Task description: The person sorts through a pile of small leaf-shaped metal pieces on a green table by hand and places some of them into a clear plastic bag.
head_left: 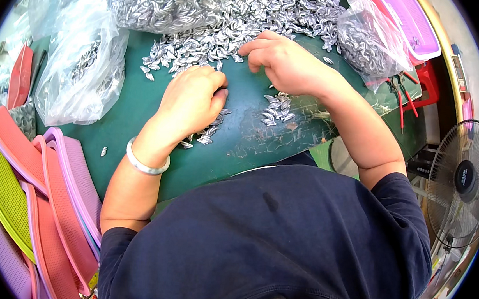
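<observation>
Over the green worktop [135,116], beside heaped silver pieces [273,11]
Left hand [193,96] and right hand [288,63] have curled fingers [256,44]; cannot tell if grasping.

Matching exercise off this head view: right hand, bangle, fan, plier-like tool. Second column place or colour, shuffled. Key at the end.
Column one
1. Right hand
2. Bangle
3. Fan
4. Plier-like tool

Column two
A. Red handles
B. Around the left wrist
C. Black hub in a round wire guard, at the right of the picture
D. Fingertips by the near edge of the big pile of silver pieces

Right pairs: 1-D, 2-B, 3-C, 4-A
</observation>
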Demonstrator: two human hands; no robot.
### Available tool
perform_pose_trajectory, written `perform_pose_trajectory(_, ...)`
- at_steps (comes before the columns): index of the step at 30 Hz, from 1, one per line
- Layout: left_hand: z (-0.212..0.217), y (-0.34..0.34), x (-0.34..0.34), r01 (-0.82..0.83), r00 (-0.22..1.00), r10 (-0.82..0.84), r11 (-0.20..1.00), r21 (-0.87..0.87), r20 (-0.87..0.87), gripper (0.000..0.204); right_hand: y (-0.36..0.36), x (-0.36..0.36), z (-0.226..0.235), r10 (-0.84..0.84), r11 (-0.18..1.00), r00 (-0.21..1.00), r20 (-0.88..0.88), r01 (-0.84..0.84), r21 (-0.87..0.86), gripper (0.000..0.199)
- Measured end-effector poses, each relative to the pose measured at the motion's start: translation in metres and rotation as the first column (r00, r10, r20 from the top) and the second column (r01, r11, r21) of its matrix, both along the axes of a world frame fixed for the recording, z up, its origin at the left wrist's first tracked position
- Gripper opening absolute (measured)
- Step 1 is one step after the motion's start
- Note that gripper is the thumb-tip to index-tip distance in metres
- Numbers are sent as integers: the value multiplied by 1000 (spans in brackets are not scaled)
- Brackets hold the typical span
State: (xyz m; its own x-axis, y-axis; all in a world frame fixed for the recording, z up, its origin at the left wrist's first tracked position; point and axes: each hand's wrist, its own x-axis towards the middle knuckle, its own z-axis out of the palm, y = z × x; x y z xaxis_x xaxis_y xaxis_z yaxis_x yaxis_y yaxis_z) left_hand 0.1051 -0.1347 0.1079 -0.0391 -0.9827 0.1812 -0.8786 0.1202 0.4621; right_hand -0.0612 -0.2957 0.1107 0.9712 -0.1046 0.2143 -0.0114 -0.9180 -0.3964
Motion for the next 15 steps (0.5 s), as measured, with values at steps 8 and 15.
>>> perform_pose_trajectory(8, -1, 0, 0, -14, 1000, 14, 1000, -5, -5, 11, 1, 5, -8, 31, 999, 999, 24, -32, 35, 13)
perform_pose_trajectory(15, -2, 0, -2, -35, 999, 34, 999, -3, -26, 15, -1, 0, -10, 132, 991, 990, 37, -134, 27, 10)
